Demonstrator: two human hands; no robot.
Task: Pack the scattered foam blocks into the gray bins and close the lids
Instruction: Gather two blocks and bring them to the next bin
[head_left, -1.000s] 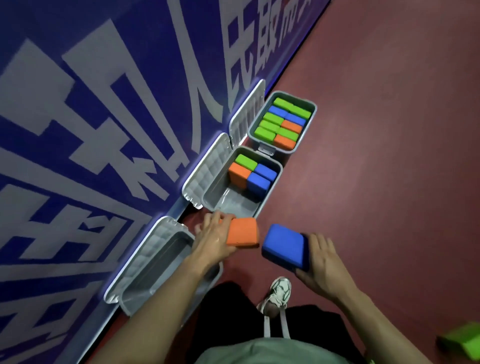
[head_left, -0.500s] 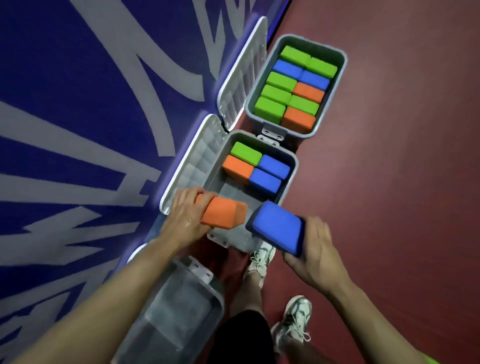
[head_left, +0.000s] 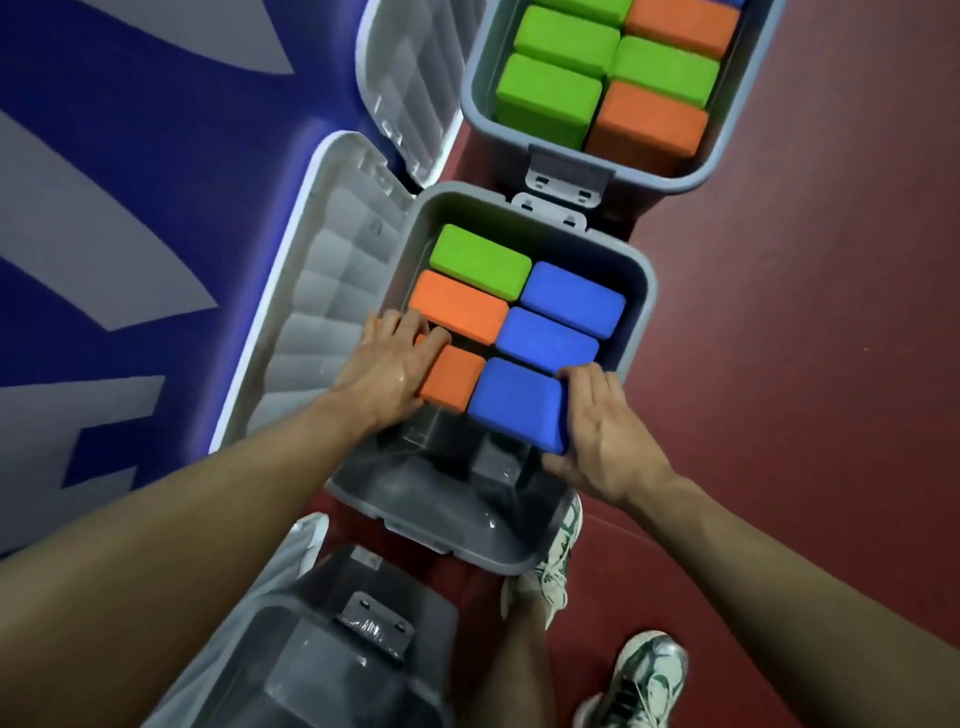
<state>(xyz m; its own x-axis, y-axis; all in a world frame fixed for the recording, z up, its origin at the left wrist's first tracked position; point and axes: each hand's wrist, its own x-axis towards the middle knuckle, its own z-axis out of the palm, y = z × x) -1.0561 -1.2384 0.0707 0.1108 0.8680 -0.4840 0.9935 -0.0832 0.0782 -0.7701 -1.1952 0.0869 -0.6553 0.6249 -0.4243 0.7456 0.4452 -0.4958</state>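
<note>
Grip, right: our right hand (head_left: 605, 436) grasps the blue block (head_left: 519, 402) by its near and outer edges, fingers over its far right corner, thumb under the near end.
Grip, left: our left hand (head_left: 387, 366) lies over the left end of the orange block (head_left: 451, 378), fingers curled round its far edge; we judge it a hold, though the thumb is hidden.
Landmark: the middle bin (head_left: 640, 291), lid (head_left: 311, 291) swung open to its left.
Nearest us: another gray bin (head_left: 322, 644) sits just short of the middle bin, no blocks showing inside.
Both held blocks: side by side inside the middle bin, at the near end of its packed rows, with bare bin floor nearer us.
Packed rows: just beyond the held pair lie an orange (head_left: 457, 306) and a blue (head_left: 545, 340); beyond those a green (head_left: 480, 262) and a blue (head_left: 571, 299).
Far bin (head_left: 670, 179): beyond the middle bin, touching or nearly so, holding green and orange blocks, lid open.
Handling: we judge the foam light, soft and slightly grippy, not fragile; one hand per block is plenty.
Where to hold: across the short ends or long edges, releasing once each sits flat and snug against its neighbour.
Risk: squeezed foam may spring up and stop the lid closing.
</note>
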